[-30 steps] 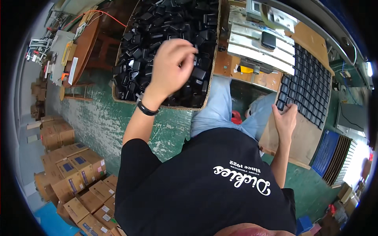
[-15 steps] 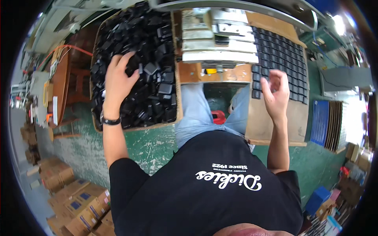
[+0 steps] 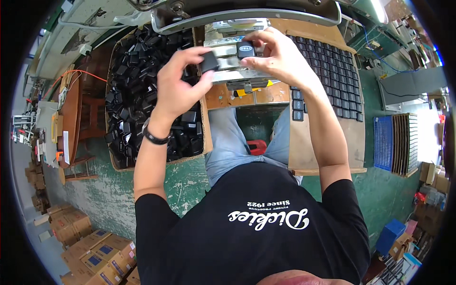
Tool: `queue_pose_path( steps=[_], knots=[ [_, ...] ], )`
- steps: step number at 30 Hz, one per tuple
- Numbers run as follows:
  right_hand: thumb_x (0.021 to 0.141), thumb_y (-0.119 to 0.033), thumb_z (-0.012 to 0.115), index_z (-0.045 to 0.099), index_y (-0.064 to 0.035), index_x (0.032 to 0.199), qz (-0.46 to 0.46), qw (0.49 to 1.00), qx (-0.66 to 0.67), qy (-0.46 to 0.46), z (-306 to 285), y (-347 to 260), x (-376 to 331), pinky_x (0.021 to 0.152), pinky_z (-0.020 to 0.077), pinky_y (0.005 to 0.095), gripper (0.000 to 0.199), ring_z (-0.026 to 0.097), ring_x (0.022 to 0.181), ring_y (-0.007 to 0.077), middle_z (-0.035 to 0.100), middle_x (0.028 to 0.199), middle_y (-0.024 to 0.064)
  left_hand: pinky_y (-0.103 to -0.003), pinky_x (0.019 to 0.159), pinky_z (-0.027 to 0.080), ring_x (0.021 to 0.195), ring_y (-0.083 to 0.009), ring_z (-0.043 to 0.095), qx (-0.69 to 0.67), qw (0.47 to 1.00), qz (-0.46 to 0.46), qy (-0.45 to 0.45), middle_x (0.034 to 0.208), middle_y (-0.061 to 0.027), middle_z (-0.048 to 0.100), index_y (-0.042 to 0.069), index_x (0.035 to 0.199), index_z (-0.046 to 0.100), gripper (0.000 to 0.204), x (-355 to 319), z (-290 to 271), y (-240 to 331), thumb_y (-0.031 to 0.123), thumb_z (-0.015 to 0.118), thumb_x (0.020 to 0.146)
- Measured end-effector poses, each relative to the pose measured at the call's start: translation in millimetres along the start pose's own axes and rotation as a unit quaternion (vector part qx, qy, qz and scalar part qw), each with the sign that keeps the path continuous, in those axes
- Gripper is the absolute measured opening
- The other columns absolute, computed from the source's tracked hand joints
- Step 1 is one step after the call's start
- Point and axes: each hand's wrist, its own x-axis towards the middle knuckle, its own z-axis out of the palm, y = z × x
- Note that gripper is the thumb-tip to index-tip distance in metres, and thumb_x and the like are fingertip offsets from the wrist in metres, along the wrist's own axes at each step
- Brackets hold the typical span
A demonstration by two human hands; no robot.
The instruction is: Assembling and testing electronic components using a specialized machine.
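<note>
Between thumb and fingers, my left hand (image 3: 178, 83) grips a plain black square plastic piece (image 3: 209, 61) over the left end of a metal fixture (image 3: 228, 75). My right hand (image 3: 282, 56) pinches another piece, a printed black square piece (image 3: 245, 49) with a pale oval mark on top, at the middle of the fixture. The two pieces are a short way apart. What lies under the printed piece is hidden by it and my fingers.
To the left, a carton (image 3: 207, 135) is heaped with loose black pieces. At right, a cardboard sheet (image 3: 327, 142) carries rows of printed pieces (image 3: 332, 76). A curved metal machine part (image 3: 247, 23) spans above the fixture. A wooden bench edge (image 3: 247, 99) lies nearer me.
My left hand has come from the carton to the fixture with a plain piece. My right hand has moved from the sheet to the fixture and taken hold of a printed piece.
</note>
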Motion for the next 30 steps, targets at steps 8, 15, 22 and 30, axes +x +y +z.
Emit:
queue_pose_path(
  steps=[8,15,22,30],
  knots=[
    [0.094,-0.006,0.084,0.069,0.0003,0.133,0.158,0.942,0.139,0.262,-14.7,59.4,-139.8,0.089,0.0579,0.0266,0.043,0.069,0.099,0.0162,0.073,0.119,0.0103,-0.04,0.112,0.051,0.129,-0.0317,0.065,0.143,0.977,0.107,-0.116,0.147,-0.0157,0.068,0.001,0.143,0.066,0.043,37.5,52.5,7.6,0.008,0.067,0.1],
    [0.094,-0.022,0.084,0.064,-0.0003,0.133,0.455,0.855,0.022,0.247,6.9,100.1,-277.1,0.078,0.0522,0.0285,0.048,0.06,0.083,0.0147,0.063,0.1,0.0044,-0.044,0.118,0.044,0.139,-0.0333,0.06,0.185,0.963,0.136,-0.138,0.156,-0.0171,0.062,-0.002,0.149,0.062,0.044,31.8,57.6,-0.1,0.012,0.062,0.107],
    [0.096,-0.027,0.08,0.062,-0.0043,0.129,0.437,0.869,-0.181,0.147,15.7,105.8,-268.7,0.081,0.0542,0.0343,0.044,0.061,0.081,0.0205,0.063,0.1,0.0063,-0.05,0.118,0.043,0.146,-0.0302,0.058,0.234,0.956,0.143,-0.101,0.16,-0.0122,0.061,0.001,0.147,0.064,0.048,2.8,51.8,24.6,0.029,0.066,0.107],
    [0.095,-0.02,0.073,0.06,-0.005,0.129,0.386,0.894,-0.207,0.096,12.6,113.2,-277.5,0.085,0.0551,0.0391,0.039,0.066,0.089,0.0261,0.065,0.105,0.0098,-0.032,0.083,0.055,0.093,-0.0212,0.069,0.191,0.98,-0.035,0.035,0.115,-0.0057,0.076,0.005,0.111,0.08,0.018,-40.1,-46.1,-12.8,0.001,0.074,0.095]
  ],
)
